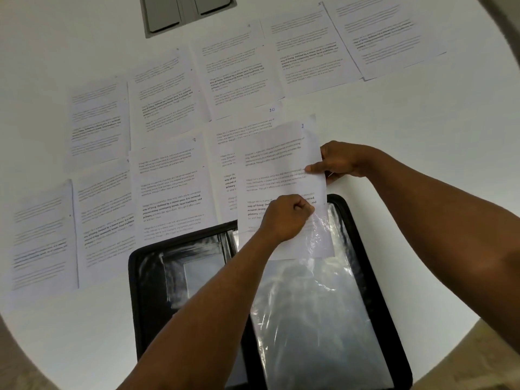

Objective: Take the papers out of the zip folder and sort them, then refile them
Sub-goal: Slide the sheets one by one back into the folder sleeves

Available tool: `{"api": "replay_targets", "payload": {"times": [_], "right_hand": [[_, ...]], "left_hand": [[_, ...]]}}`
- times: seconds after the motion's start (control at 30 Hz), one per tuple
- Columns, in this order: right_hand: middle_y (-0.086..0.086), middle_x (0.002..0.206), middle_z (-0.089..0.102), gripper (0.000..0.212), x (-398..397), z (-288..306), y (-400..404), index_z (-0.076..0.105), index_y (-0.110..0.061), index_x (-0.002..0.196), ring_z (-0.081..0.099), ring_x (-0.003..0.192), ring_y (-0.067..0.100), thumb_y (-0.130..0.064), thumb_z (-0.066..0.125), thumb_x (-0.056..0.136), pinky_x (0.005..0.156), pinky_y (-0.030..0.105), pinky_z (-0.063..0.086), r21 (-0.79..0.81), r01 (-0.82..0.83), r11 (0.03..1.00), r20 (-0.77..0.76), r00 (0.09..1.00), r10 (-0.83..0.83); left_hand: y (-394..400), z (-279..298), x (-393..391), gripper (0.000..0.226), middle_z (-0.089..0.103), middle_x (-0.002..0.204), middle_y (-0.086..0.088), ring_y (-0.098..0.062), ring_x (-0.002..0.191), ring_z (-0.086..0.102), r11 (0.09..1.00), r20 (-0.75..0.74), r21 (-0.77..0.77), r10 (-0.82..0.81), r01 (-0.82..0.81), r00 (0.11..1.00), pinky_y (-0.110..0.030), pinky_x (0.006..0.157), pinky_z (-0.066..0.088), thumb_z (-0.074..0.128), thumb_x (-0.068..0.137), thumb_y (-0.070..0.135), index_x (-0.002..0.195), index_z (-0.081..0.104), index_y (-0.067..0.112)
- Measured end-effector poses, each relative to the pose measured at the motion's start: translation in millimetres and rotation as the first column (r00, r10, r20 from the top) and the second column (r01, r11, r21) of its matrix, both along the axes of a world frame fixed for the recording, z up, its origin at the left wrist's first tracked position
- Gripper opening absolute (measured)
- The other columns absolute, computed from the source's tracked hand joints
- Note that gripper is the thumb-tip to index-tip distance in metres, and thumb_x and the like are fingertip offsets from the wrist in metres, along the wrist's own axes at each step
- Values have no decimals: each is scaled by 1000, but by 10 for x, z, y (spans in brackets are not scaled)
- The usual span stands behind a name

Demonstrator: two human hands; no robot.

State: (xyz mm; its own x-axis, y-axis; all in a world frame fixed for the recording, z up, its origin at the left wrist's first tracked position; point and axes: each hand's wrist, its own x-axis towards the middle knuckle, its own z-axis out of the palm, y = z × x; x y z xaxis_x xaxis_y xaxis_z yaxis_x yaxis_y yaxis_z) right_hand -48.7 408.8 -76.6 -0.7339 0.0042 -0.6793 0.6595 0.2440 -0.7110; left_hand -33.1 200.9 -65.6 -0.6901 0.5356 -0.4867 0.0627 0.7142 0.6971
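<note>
My left hand (pixel 285 218) pinches the clear sleeve's (pixel 315 313) top edge, right hand (pixel 339 161) pinches a printed sheet (pixel 281 175) by its side, its bottom just inside the sleeve. Black zip folder (pixel 374 277) lies open on the white worktop (pixel 84 339), other papers (pixel 168 181) spread in rows beyond.

view: one head-worn wide-angle camera, no second view to share with
facing: forward and steeply down onto the white table (pixel 394 136)
nearness: close, forearms entering from the bottom edge
edges: corners curve with lens distortion
</note>
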Motion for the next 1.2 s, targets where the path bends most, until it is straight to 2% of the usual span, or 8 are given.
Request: {"api": "replay_targets", "payload": {"times": [0.13, 0.43, 0.57, 0.77, 0.83, 0.93, 1.03, 1.2], "right_hand": [[4, 110, 72, 33, -60, 24, 123, 63, -11, 120, 69, 99, 19, -24, 67, 90, 79, 30, 57, -55, 26, 998, 9, 1000, -26], [6, 109, 72, 32, -280, 39, -132, 66, -12, 115, 68, 101, 22, -24, 72, 85, 90, 36, 56, -60, -281, 958, 145, 947, 287], [7, 103, 72, 23, -260, 7, -192, 69, -13, 104, 67, 92, 20, -20, 75, 83, 91, 36, 55, -64, -336, 940, 215, 915, 342], [6, 83, 70, 13, -131, -23, -249, 71, -8, 89, 60, 68, 12, -20, 75, 84, 65, 22, 52, -74, -424, 903, 279, 860, 427], [8, 76, 67, 18, -108, -47, -238, 69, -5, 82, 56, 60, 13, -22, 76, 83, 60, 23, 47, -18, -354, 935, 255, 903, 347], [20, 93, 69, 36, -63, -144, -205, 68, 2, 102, 52, 67, 22, -25, 78, 81, 58, 28, 43, 48, -94, 994, 121, 989, 87], [17, 99, 72, 33, -5, -176, -196, 68, 2, 104, 54, 62, 18, -23, 76, 83, 55, 25, 44, 29, 58, 998, 41, 997, -60], [12, 93, 69, 37, 55, -162, -187, 67, 2, 101, 58, 70, 15, -24, 80, 78, 60, 22, 49, 9, -150, 989, 175, 974, 146]], "left_hand": [[-6, 5, 49, 19, 63, 89, 4, -10, 80, 56, 997, -110, -39, -64, 61, 992, -23, 73, 40, 57, 95, 32, 92, 65, 15], [31, -14, 74, 25, 67, 103, 2, -10, 82, 54, 986, -201, -136, -126, 100, 971, -22, 79, 43, 51, 98, 36, 107, 64, 17], [-2, -51, 41, 26, 67, 100, 2, -13, 85, 60, 992, -193, -125, -49, 25, 980, -20, 80, 44, 53, 97, 37, 105, 65, 15], [-7, -10, 28, 17, 57, 79, 7, -8, 74, 53, 997, -125, -79, -28, 18, 992, -21, 71, 39, 55, 96, 34, 86, 56, 20], [-26, -17, 37, 17, 60, 82, 7, -7, 76, 54, 997, -121, -71, -21, 13, 992, -20, 72, 39, 56, 96, 34, 88, 59, 19], [-87, -38, 28, 21, 67, 95, 3, -8, 83, 56, 999, -118, -38, 5, -9, 993, -21, 76, 41, 58, 94, 34, 97, 66, 15], [-137, -31, 10, 18, 67, 94, 5, -7, 82, 56, 1000, -116, -16, 14, -16, 993, -21, 75, 41, 60, 93, 32, 94, 67, 15], [-105, -13, 11, 15, 64, 84, 9, -5, 75, 55, 1000, -111, 1, 23, -23, 994, -18, 69, 42, 62, 92, 31, 92, 68, 17]]}}
